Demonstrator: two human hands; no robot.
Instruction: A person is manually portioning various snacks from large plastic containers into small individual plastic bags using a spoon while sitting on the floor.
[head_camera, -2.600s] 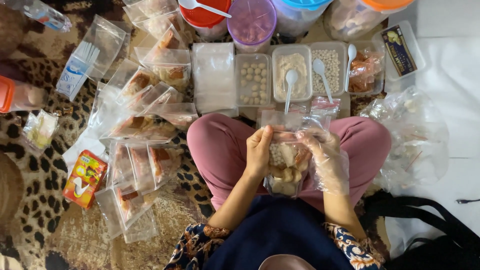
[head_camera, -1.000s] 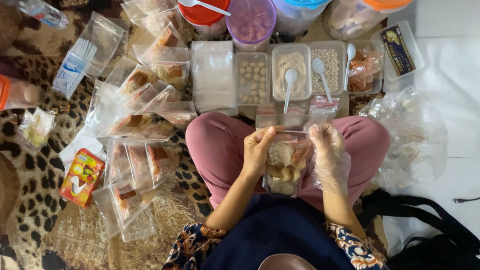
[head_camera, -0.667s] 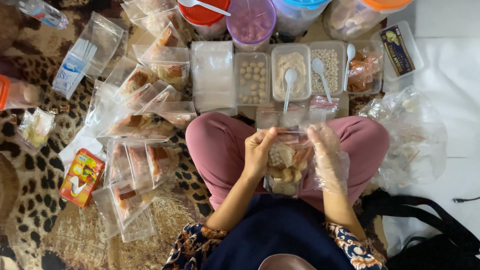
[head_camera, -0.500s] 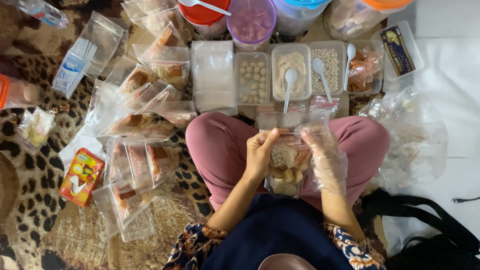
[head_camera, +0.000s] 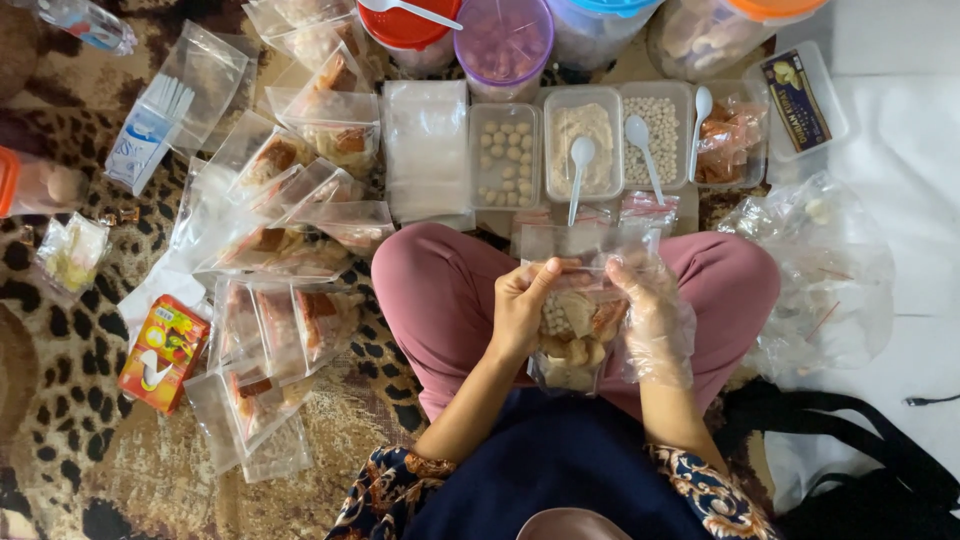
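Ahead: your way is blocked by tubs (head_camera: 580, 150) with upright spoons (head_camera: 578, 175), jars (head_camera: 503, 45) behind.
Left: filled bags (head_camera: 270, 330) crowd the rug (head_camera: 120, 470).
Right: crumpled plastic (head_camera: 825, 280); white floor (head_camera: 900, 390) beyond lies open.

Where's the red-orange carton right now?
In the head view, the red-orange carton lies far left on the leopard-print rug, just left of the filled clear bags.
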